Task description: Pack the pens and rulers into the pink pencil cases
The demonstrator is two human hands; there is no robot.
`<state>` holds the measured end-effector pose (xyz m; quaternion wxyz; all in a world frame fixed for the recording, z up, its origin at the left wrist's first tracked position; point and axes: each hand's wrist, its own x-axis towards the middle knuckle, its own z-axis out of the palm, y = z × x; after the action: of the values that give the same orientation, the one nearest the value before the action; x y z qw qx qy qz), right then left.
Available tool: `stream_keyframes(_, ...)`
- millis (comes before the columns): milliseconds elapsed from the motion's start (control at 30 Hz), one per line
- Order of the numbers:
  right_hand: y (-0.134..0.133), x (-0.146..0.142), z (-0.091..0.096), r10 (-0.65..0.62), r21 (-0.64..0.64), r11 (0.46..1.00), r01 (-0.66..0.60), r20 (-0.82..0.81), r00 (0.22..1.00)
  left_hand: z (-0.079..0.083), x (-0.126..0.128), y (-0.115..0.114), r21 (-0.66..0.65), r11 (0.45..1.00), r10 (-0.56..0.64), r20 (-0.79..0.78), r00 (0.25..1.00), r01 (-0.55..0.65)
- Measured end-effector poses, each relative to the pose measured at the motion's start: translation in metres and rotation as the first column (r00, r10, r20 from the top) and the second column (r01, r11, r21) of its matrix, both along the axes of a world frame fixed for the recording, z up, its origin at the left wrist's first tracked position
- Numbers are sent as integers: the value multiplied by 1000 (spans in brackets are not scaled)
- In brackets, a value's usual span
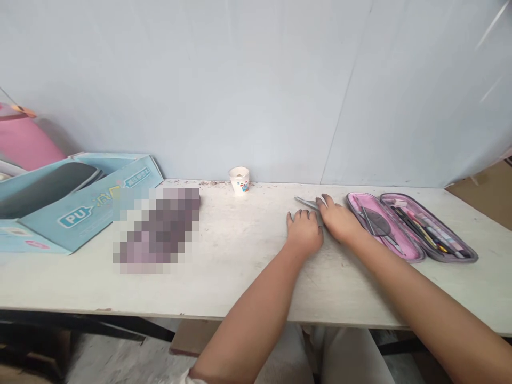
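Note:
My left hand (pixel 304 233) lies palm down on the pale tabletop, fingers spread and pointing toward the wall. Right beside it, my right hand (pixel 338 220) is bent over a thin grey, ruler-like strip (pixel 305 202). The strip's pointed end sticks out to the left, past the fingers; its other end is hidden under the hands, so its exact kind is unclear. To the right of my right hand lies an unzipped pencil case (pixel 473 255), pink inside. Pens and other slim stationery (pixel 430 229) fill one half, while metal-looking drawing tools (pixel 394 244) sit in the other.
A small printed paper cup (pixel 239 181) stands near the wall, with dark crumbs around it. On the left are a blurred purplish object (pixel 160 229) and a light-blue cardboard box (pixel 100 208) holding a dark case. The table's front edge (pixel 200 317) runs below my forearms.

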<state>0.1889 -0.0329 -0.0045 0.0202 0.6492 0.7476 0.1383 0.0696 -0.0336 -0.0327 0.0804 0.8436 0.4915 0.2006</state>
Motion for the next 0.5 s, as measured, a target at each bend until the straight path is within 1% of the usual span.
stream_keyframes(67, -7, 3, -1, 28, 19, 999, -26, -81, 996, 0, 1, 0, 4, 1000, -2, 3, 1000, 2)
stream_keyframes(133, -14, 7, -2, 43, 43, 998, -35, -208, 977, 0, 2, 1, 13, 1000, 11, 2, 1000, -11)
stream_keyframes(233, -22, 10, -6, 95, 102, 993, -58, -411, 907, 5, 2, 2, 27, 998, 58, -1, 998, -58)
stream_keyframes(333, -26, 12, -11, 173, 164, 982, -92, -600, 781, 12, 0, 3, 14, 987, 162, 26, 986, -163)
stream_keyframes(400, -27, 14, -15, 240, 218, 969, -118, -703, 670, 15, -2, 5, -48, 973, 231, 114, 966, -227)
stream_keyframes(433, -28, 15, -16, 278, 254, 959, -128, -735, 618, 16, -2, 5, -90, 970, 240, 184, 953, -227)
stream_keyframes(467, -29, 16, -16, 317, 296, 946, -134, -752, 579, 17, -1, 5, -122, 972, 225, 265, 938, -199)
stream_keyframes(500, -31, 18, -15, 356, 341, 930, -135, -753, 553, 17, 0, 5, -134, 980, 185, 349, 919, -146)
